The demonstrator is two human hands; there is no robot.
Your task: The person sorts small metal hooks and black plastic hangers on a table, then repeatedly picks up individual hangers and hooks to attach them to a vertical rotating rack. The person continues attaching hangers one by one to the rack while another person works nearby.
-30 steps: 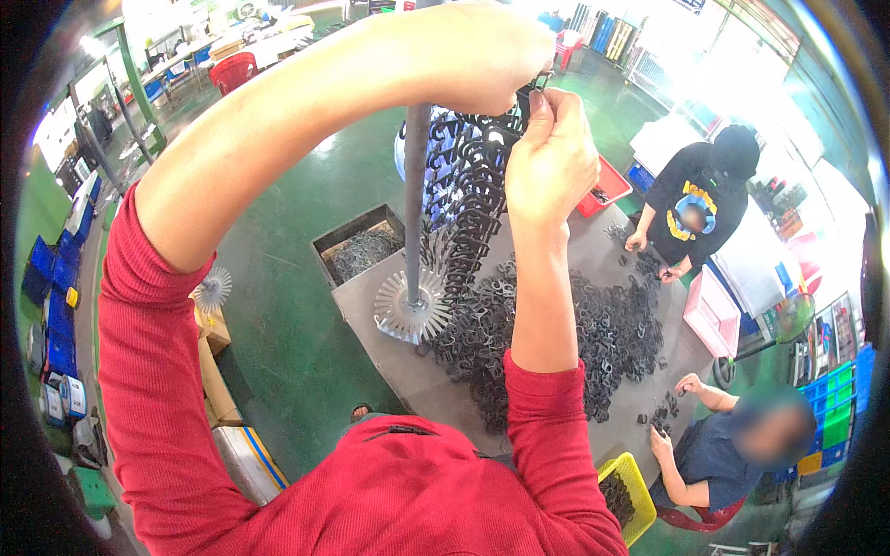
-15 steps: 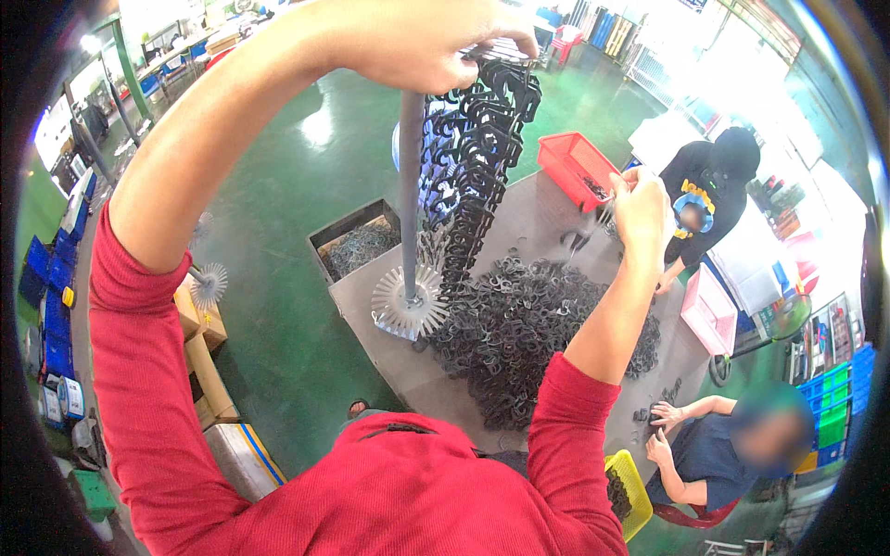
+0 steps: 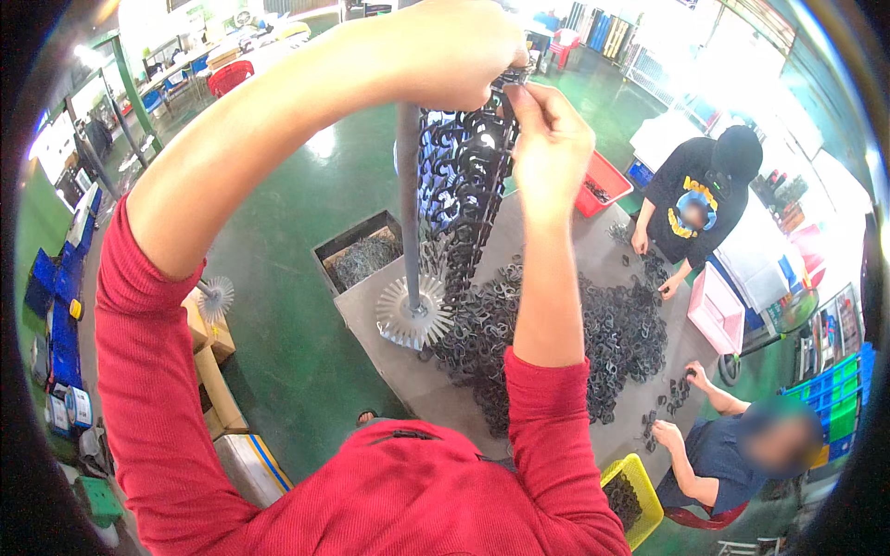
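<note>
My left hand (image 3: pixel 459 56) is closed around the top of a grey upright rod (image 3: pixel 409 204), which stands on a toothed metal disc (image 3: pixel 413 321) on the grey table (image 3: pixel 371 296). Strands of dark metal ring parts (image 3: pixel 464 185) hang from the rod's top. My right hand (image 3: pixel 552 139) is raised beside them and pinches a small dark ring part (image 3: pixel 513 85) against the top of the strands. Below lies a big pile of the same dark parts (image 3: pixel 612 334).
A person in black (image 3: pixel 700 190) and a seated person in blue (image 3: pixel 732 445) handle parts at the table's far side. Around it stand a red bin (image 3: pixel 604 181), pink bin (image 3: pixel 712 310), yellow bin (image 3: pixel 630 496) and a dark box of parts (image 3: pixel 362 255). Cardboard boxes (image 3: pixel 211 366) sit at left.
Half a second ago my right hand was down to the right over the table; it has come back up to the top of the hanging strands. My left hand stays on the rod.
</note>
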